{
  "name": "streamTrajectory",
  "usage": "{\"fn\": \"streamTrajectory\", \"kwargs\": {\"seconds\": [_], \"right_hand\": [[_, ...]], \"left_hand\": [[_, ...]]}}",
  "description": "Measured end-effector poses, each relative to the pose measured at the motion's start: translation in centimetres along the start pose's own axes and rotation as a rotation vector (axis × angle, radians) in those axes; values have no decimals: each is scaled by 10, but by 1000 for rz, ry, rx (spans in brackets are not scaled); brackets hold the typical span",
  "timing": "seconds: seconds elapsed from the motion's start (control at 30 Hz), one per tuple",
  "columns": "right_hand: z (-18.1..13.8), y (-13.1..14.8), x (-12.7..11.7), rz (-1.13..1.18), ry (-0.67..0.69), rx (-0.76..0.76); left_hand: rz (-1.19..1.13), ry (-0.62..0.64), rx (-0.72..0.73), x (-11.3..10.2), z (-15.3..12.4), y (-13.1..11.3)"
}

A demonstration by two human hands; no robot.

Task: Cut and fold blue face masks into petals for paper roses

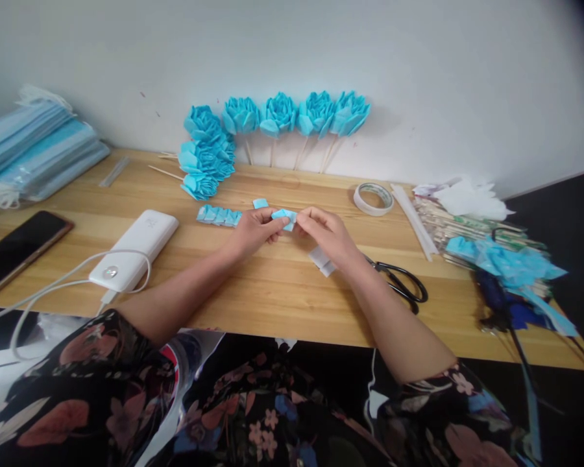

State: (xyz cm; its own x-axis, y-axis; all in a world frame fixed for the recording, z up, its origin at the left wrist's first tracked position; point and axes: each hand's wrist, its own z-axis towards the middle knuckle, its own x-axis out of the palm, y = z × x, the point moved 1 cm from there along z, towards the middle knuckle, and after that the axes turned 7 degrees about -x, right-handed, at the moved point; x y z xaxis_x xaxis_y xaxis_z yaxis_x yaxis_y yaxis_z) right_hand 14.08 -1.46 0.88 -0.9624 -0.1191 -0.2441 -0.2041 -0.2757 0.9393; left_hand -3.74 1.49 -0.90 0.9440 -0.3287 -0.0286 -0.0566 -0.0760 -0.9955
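Note:
My left hand (254, 231) and my right hand (325, 233) meet over the middle of the wooden table (272, 292). Both pinch a small folded light-blue piece (285, 216) between their fingertips. A row of folded blue pieces (219, 215) lies just left of my left hand, and one loose blue square (260, 203) sits behind it. A small white folded scrap (322, 261) lies under my right wrist.
Blue flowers on sticks (277, 117) lean against the wall. A white power bank (135, 250) with cable and a phone (19, 250) lie left, near stacked blue masks (34, 149). A tape roll (374, 198), black scissors (403, 282), sticks and blue scraps (506, 259) lie right.

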Motion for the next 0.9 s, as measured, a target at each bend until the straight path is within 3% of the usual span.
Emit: {"fn": "streamTrajectory", "kwargs": {"seconds": [0.47, 0.9], "right_hand": [[1, -7, 3, 24, 2, 35], [0, -5, 6, 1, 34, 55]], "left_hand": [[-56, 46, -27, 0, 0, 0], [-73, 7, 23, -2, 1, 1]]}}
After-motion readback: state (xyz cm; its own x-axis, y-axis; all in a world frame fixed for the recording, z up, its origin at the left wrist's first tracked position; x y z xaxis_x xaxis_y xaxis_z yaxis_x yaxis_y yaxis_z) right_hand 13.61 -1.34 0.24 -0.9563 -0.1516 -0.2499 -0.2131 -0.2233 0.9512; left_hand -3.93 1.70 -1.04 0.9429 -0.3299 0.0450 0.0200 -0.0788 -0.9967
